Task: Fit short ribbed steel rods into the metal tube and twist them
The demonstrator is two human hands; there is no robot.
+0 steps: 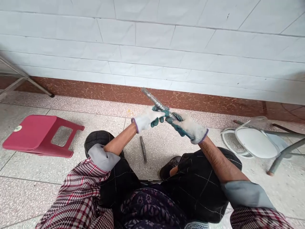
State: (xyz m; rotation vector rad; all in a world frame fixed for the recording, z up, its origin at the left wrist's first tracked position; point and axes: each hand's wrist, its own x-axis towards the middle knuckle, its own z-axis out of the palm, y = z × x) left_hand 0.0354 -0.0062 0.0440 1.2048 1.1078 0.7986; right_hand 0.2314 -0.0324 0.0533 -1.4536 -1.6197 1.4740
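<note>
Both my hands wear white knit gloves with green palms and purple cuffs. A grey, shiny rod [152,98] with a ridged or wound middle slants from upper left down to my right hand. My left hand [152,117] closes on the rod near its middle, with some fingers curled below it. Close beside it, my right hand [184,125] wraps round the lower part and hides that end. A second dark, ridged rod [143,149] lies on the floor between my feet, and a thin pin-like piece [139,164] is next to it.
A red plastic stool [35,132] lies on its side at the left. Metal legs [30,81] stand behind it. At the right are a folded white-seated chair [257,143] and a grey metal leg [283,156]. A white tiled wall [152,54] rises ahead above a red-brown skirting [100,92].
</note>
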